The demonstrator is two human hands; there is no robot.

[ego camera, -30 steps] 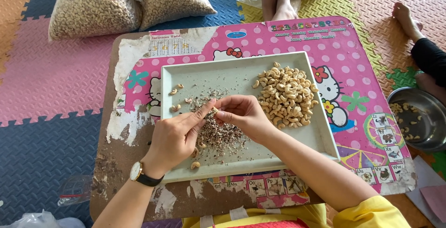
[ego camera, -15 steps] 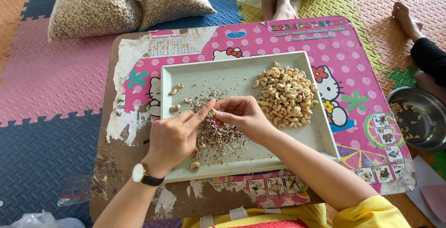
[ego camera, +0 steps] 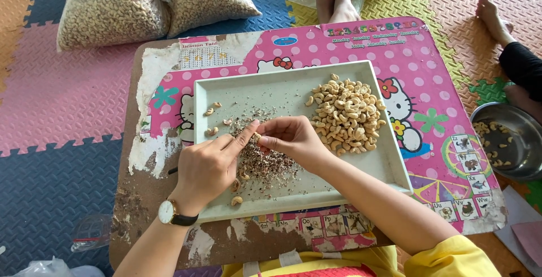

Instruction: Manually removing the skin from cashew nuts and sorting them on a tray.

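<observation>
Both hands meet at frame centre over the pale tray (ego camera: 361, 169). The left hand (ego camera: 209, 167) and right hand (ego camera: 288, 137) pinch one cashew (ego camera: 256, 137) between their fingertips above a pile of husk scraps (ego camera: 262, 164). The tray sits on a low pink desk (ego camera: 440, 85). Foam floor mats (ego camera: 62, 102) surround it; two sacks of nuts (ego camera: 152, 6) lie upper left.

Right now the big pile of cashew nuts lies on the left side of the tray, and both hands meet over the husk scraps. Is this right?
Not quite: the head view shows the pile of cashew nuts on the right side of the tray. The left hand and right hand do meet over the husk scraps.
</observation>
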